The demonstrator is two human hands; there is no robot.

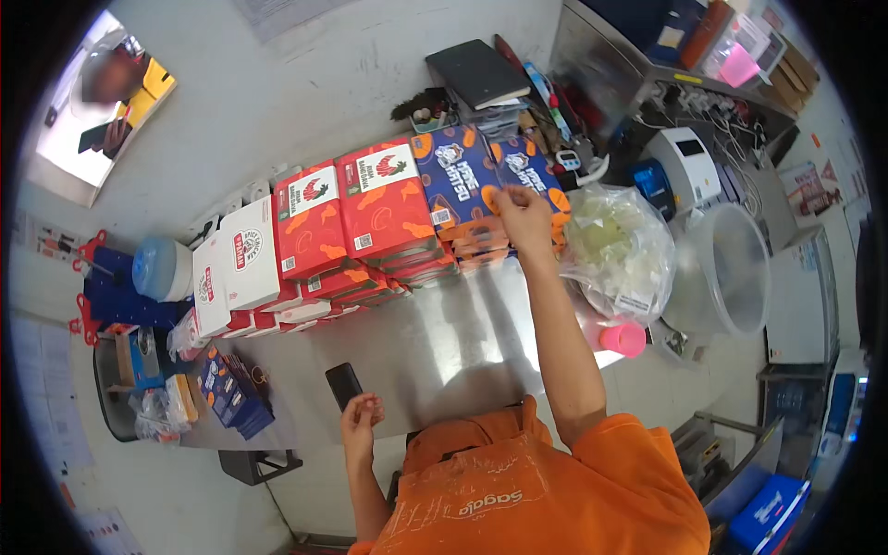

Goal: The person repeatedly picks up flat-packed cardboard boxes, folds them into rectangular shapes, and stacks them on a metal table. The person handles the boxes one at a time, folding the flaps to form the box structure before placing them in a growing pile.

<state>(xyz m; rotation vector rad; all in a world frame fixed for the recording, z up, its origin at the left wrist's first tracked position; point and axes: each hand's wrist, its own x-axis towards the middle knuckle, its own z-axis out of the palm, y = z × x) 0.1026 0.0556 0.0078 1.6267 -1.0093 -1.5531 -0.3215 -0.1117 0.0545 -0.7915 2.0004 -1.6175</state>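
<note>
My right hand point(524, 220) reaches across the table to two stacks of blue and orange cardboard boxes. Its bent fingers close on the edge of a blue box point(453, 180), beside the gap to the second blue stack point(527, 171). What the fingertips do under that edge is hidden. Close to the near table edge, my left hand point(361, 425) has its fingers curled together, low over the table. A black phone point(343, 382) lies by it, its lower end partly behind the fingers. Whether that hand grips anything cannot be made out.
Red boxes point(310, 227) and white boxes point(245, 259) stand stacked left of the blue ones. Flat blue cartons point(231, 393) lie at the left. A clear bag point(618, 245), pink-lidded container point(623, 339) and clear tub point(726, 273) sit right. Behind is a black notebook point(476, 72).
</note>
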